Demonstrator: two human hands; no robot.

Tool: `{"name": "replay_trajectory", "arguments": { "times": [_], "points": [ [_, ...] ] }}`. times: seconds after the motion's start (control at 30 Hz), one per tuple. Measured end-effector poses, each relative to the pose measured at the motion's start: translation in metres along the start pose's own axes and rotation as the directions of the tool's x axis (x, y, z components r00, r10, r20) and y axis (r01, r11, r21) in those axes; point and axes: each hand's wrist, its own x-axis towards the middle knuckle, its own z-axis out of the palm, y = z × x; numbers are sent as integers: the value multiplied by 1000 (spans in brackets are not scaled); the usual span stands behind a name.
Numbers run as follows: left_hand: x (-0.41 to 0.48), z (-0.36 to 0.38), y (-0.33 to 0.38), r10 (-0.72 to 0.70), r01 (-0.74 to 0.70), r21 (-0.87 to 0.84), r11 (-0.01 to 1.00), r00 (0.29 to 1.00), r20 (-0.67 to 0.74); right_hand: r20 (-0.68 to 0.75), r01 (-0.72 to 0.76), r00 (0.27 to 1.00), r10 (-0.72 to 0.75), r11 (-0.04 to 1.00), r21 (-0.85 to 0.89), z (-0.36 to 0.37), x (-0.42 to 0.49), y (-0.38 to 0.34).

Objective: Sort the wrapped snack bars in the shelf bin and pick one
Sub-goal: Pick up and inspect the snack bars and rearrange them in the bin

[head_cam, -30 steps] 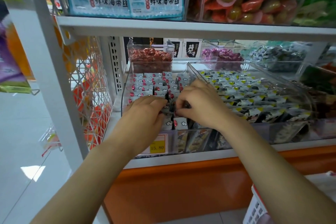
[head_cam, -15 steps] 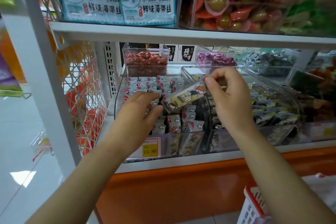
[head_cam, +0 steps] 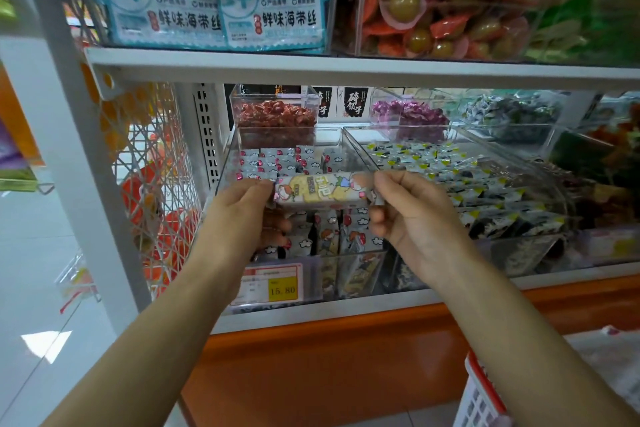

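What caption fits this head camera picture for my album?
Left hand and right hand hold one wrapped snack bar by its ends above the clear shelf bin.

A shop's snack aisle: white metal shelves (head_cam: pixel 311 68) carry clear bins (head_cam: pixel 311 274) heaped with wrapped sweets (head_cam: pixel 275 114) and snack bars (head_cam: pixel 277 163). A yellow price tag (head_cam: pixel 282 289) reads 15.80, printed seaweed packs (head_cam: pixel 273 10) stand above, and a red-rimmed shopping basket (head_cam: pixel 481 392) shows near right.

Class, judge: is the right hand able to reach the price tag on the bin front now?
Probably yes: the right hand pinches the snack bar, but the price tag sits uncovered on the bin front.
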Motion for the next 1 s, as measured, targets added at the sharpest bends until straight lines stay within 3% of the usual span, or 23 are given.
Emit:
{"name": "replay_trajectory", "arguments": {
  "times": [0.1,0.27,0.4,0.5,0.57,0.67,0.8,0.9,1.0],
  "points": [
    [-1,-1,-2,102,-87,239,967,993,-52,47,-96,995,91,987,129,3,-1,0],
    [-1,-5,2,119,-109,302,947,993,-17,77,-197,980,182,931,306,2,0,-3],
    [-2,-5,6,-72,73,-6,997,994,78,98,-297,953,286,826,480,3,1,-3],
    [-1,-3,8,-193,232,-285,930,968,159,136,-334,938,318,728,599,5,2,-1],
    [0,-3,8,-224,289,-392,873,953,202,130,-325,941,312,728,604,5,2,0],
    [0,-4,8,-208,289,-421,860,951,229,31,-254,962,273,843,474,5,1,0],
    [-4,-1,9,-119,199,-353,914,964,237,-139,11,990,-2,998,60,1,1,6],
    [-5,0,10,-79,140,-266,954,971,225,-140,203,960,-242,947,-250,-1,-1,8],
    [-4,-2,7,7,3,-63,998,985,171,-82,272,949,-303,924,-270,-2,-3,7]
  ]
}}
